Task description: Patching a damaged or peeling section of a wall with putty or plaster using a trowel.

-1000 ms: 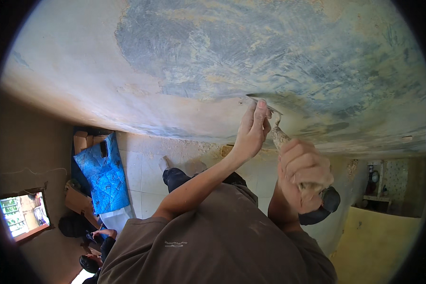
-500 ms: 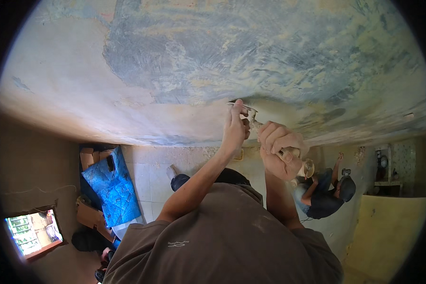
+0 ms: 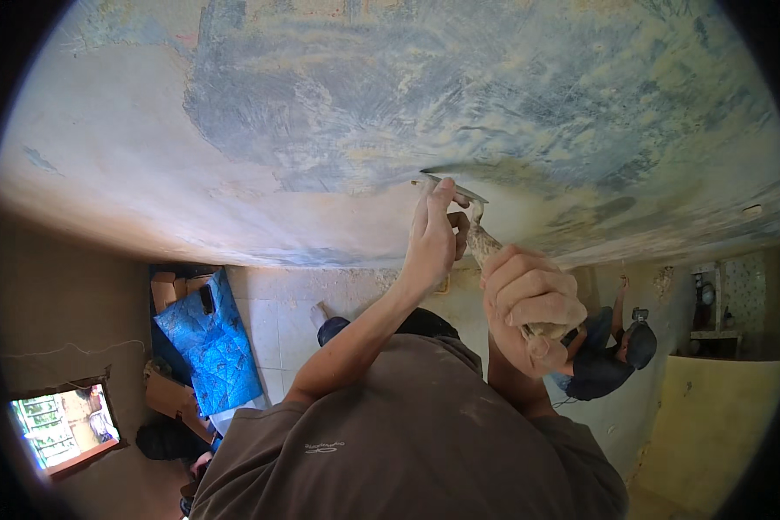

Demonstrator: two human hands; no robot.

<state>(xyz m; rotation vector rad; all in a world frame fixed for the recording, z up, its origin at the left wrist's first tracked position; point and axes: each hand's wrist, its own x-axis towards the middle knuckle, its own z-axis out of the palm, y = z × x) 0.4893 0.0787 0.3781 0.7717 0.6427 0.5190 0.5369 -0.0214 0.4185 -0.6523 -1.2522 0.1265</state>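
A patchy wall (image 3: pixel 364 104), grey-blue with paler areas, rises in front of me. My right hand (image 3: pixel 533 299) is wrapped round the handle of a trowel (image 3: pixel 479 238) crusted with dried plaster. The trowel's narrow-looking blade points left at the wall, and I see it almost edge-on. My left hand (image 3: pixel 435 230) is closed at the blade, thumb against it and the other fingers curled. A small brownish bit shows by the left fingertips, too small to name. Whether the blade touches the wall, I cannot tell.
At the lower right a person (image 3: pixel 615 351) in dark clothes crouches, one arm raised. A blue padded sheet (image 3: pixel 208 347) leans by cardboard boxes (image 3: pixel 172 390) on the left. A window (image 3: pixel 65 425) is at lower left, a yellowish panel (image 3: pixel 706 433) at lower right.
My right hand has turned and shifted slightly right and down, showing more of the trowel's handle and blade. My left hand stays at the blade, moved only a little.
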